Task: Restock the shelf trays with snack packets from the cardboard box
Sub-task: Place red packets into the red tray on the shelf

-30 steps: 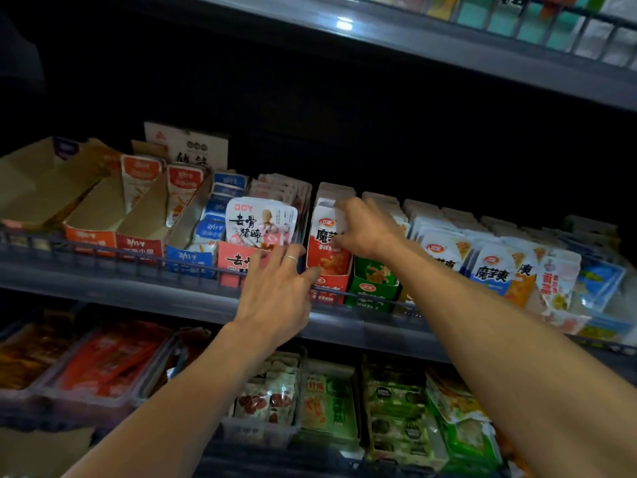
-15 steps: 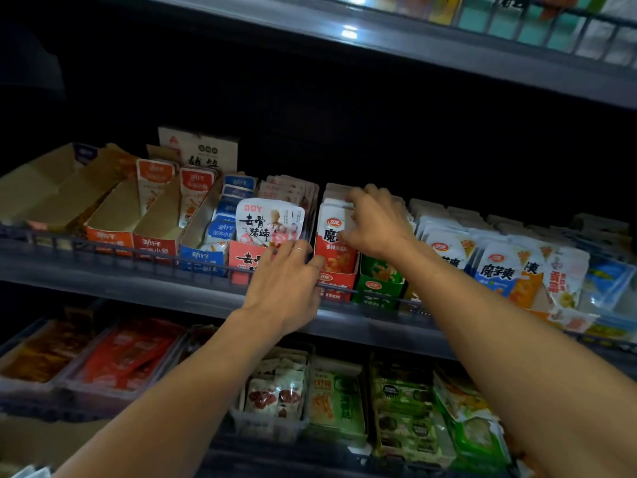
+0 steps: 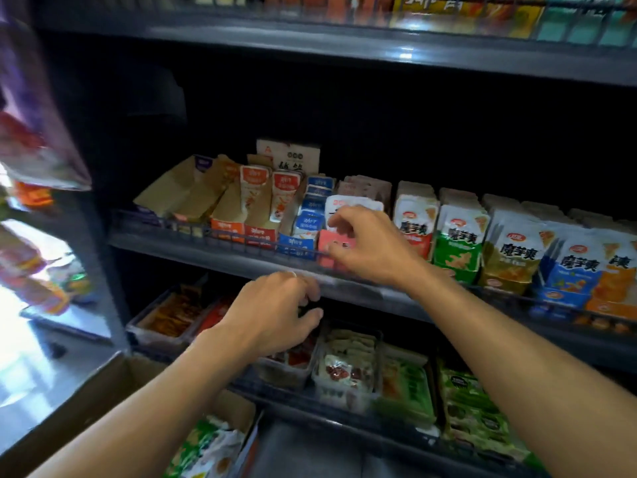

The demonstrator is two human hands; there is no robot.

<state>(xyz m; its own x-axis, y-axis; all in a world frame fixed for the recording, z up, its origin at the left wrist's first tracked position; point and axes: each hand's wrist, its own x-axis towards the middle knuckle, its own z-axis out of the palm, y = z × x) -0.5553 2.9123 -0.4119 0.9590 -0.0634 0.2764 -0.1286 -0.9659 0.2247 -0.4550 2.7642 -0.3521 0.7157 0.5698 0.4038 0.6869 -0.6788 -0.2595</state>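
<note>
My right hand (image 3: 374, 248) reaches over the middle shelf's wire rail, and its curled fingers hold the front white snack packet (image 3: 355, 203) standing in the pink tray (image 3: 325, 243). My left hand (image 3: 275, 312) hangs lower, in front of the shelf edge (image 3: 193, 246), with loosely curled fingers and nothing in them. The cardboard box (image 3: 113, 401) sits at the bottom left, with green and white packets (image 3: 206, 446) in it.
On the middle shelf, left of the pink tray, stand blue (image 3: 296, 244), orange (image 3: 229, 225) and brown cardboard trays (image 3: 165, 188); rows of konjac packets (image 3: 458, 243) fill the right. Clear bins of snacks (image 3: 344, 370) line the lower shelf. Hanging bags (image 3: 31, 139) crowd the left.
My right hand moved left from the red konjac packets to the white packet in the pink tray. My left hand dropped from that tray to below the shelf edge. The view shifted left and down.
</note>
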